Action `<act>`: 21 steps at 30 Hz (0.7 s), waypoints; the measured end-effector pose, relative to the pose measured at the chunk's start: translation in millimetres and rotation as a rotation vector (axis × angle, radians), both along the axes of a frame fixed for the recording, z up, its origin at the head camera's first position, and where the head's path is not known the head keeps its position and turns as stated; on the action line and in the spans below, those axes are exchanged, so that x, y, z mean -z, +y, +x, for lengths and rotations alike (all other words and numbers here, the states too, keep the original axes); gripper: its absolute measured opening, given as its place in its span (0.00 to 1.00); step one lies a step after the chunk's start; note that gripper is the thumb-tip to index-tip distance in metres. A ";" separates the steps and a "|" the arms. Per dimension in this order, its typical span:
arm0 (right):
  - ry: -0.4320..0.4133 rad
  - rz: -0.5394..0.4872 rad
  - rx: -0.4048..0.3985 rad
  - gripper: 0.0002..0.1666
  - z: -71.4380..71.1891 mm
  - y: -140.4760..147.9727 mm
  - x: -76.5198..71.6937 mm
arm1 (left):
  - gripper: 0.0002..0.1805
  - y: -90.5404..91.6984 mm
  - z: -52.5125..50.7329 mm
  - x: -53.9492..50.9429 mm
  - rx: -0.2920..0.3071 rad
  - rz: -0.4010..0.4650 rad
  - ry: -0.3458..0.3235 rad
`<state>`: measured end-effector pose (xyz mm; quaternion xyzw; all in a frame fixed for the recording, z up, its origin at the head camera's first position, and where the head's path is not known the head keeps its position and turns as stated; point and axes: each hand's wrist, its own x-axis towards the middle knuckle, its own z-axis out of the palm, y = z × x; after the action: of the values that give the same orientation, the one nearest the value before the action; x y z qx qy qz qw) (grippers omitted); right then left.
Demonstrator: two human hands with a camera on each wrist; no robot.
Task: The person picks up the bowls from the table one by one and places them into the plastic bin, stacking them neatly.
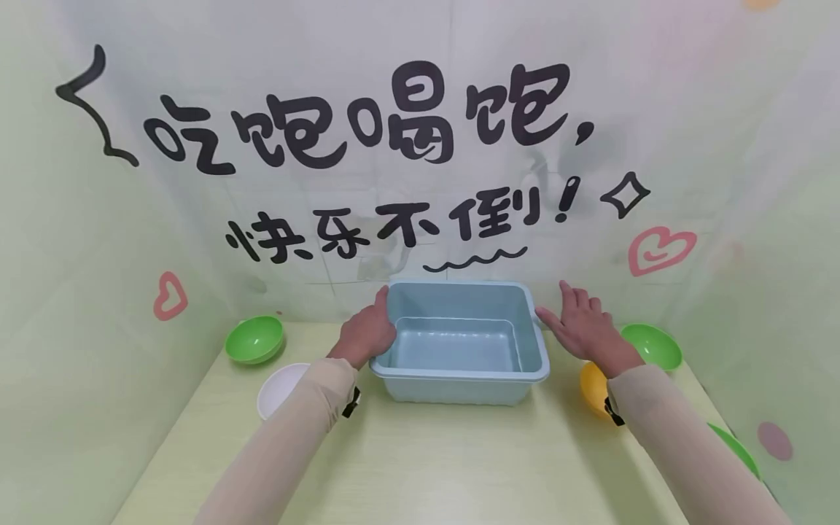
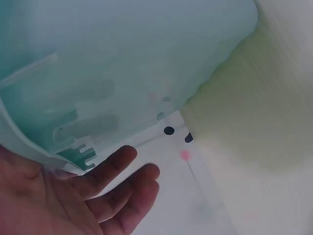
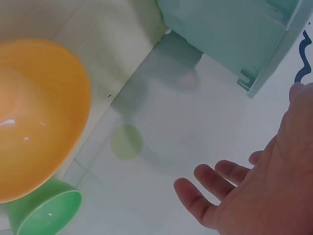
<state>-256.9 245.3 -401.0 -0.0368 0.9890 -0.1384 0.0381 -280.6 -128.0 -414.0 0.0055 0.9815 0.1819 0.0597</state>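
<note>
A light blue plastic basin (image 1: 459, 390) stands at the back of the table, near the printed wall. My left hand (image 1: 367, 332) is at the basin's left rim, its thumb side overlapping the edge in the head view. In the left wrist view, the fingers (image 2: 122, 188) extend loosely below the rim, and the thumb is hidden. Off the basin's right side, my right hand (image 1: 586, 324) is spread, thumb towards the rim. The right wrist view shows a gap between its fingers (image 3: 212, 183) and the basin; the palm holds nothing.
Green bowls stand at the left (image 1: 254, 340) and right (image 1: 652, 345), with another green bowl (image 1: 735, 448) at the right edge. A white bowl (image 1: 281, 390) is partly behind the left sleeve, a yellow bowl (image 1: 593, 386) beside the right wrist. Printed sheets (image 1: 420, 36) enclose the table (image 1: 446, 467).
</note>
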 end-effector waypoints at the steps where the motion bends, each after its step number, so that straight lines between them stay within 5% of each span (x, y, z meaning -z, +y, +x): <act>1: 0.011 0.000 0.006 0.57 0.9 0.7 1.0 | 0.42 0.0 0.1 -0.4 -0.006 0.010 -0.005; 21: 0.011 -0.035 0.100 0.59 25.3 13.6 4.8 | 0.43 -8.6 0.3 5.6 -0.066 0.181 -0.023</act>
<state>-231.6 259.0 -405.8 0.0113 0.9872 -0.1571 0.0252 -280.2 -136.6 -419.6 -0.0235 0.9599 0.2718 0.0643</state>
